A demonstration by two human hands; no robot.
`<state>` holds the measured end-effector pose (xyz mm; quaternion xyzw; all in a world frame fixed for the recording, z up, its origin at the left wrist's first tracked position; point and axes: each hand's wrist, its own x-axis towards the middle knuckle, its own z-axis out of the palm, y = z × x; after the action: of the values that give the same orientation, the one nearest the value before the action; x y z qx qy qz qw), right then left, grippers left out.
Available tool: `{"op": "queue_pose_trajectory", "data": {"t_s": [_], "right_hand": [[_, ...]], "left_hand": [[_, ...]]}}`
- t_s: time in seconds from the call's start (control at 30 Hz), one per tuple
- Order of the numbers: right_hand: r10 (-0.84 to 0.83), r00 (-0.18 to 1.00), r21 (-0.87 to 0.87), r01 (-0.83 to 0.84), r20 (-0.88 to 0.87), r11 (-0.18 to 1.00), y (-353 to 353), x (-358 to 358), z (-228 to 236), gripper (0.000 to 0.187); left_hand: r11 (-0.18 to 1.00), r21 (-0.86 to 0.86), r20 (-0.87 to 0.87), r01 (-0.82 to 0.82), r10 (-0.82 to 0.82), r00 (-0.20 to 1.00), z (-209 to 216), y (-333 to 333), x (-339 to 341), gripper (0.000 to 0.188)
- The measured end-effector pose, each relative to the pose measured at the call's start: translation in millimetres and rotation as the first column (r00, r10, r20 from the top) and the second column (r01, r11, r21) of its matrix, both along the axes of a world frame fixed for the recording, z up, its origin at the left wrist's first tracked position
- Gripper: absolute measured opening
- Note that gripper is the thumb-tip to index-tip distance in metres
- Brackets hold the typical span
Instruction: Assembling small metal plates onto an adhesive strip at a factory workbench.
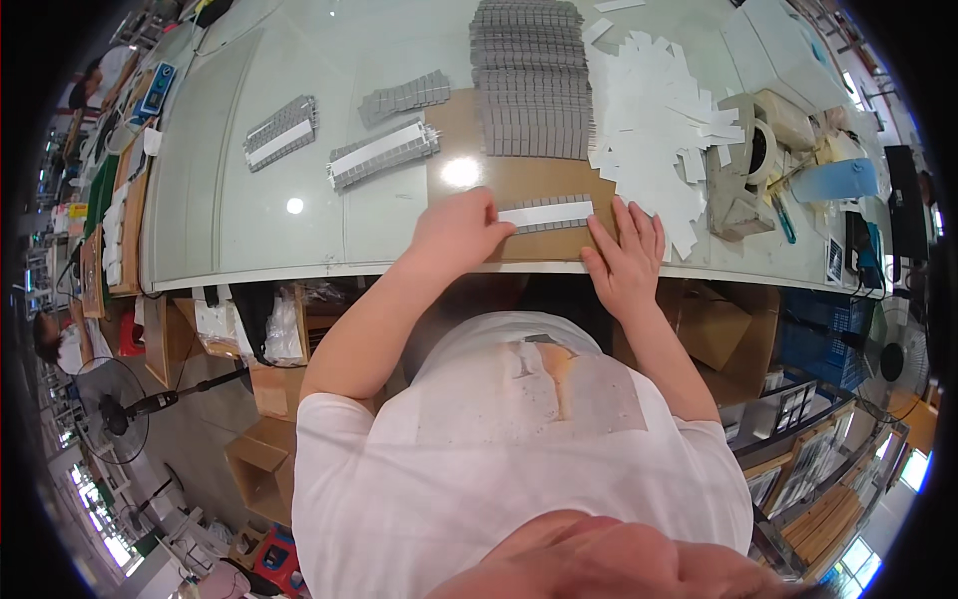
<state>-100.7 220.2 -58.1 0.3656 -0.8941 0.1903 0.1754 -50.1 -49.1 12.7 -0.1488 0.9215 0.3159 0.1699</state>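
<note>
A white paper-like strip [547, 213] lies along a grey segmented strip [559, 228], on a brown board [449, 130] near the table's front edge. My left hand [451, 232] pinches the left end of the white strip between thumb and finger. At the other end, my right hand [633, 255] rests with fingers stretched out, the fingertips by the strip's right end. Beyond the hands, rows of grey segmented strips [531, 90] are laid closely together. To their right spreads a loose heap of white strips [649, 130].
Small stacks of grey strips [384, 155], [281, 133] lie to the left, some topped with white. A tape dispenser [740, 175], a light blue bottle [836, 181] and a teal pen [783, 218] are at the right. A fan [118, 411] stands lower left; cardboard boxes [714, 324] sit under the table.
</note>
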Motion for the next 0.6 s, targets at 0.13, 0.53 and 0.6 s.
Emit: {"op": "queue_pose_trajectory", "data": {"t_s": [0.13, 0.53, 0.6], "right_hand": [[0.021, 1.000, -0.014, -0.021, 0.005, 1.000, 1, -1, 3, 0.042], [0.224, 0.967, -0.015, -0.224, 0.124, 0.974, -69, 29, 17, 0.047], [0.226, 0.970, 0.012, -0.228, 0.094, 0.974, -65, 27, 13, 0.047]], "left_hand": [[0.982, 0.053, -0.154, -0.183, 0.189, 0.970, -3, -24, 36, 0.022], [0.897, -0.435, -0.633, 0.070, -0.361, 0.685, -58, 6, 77, 0.063], [0.896, -0.439, -0.632, 0.061, -0.357, 0.688, -58, 6, 78, 0.064]]}}
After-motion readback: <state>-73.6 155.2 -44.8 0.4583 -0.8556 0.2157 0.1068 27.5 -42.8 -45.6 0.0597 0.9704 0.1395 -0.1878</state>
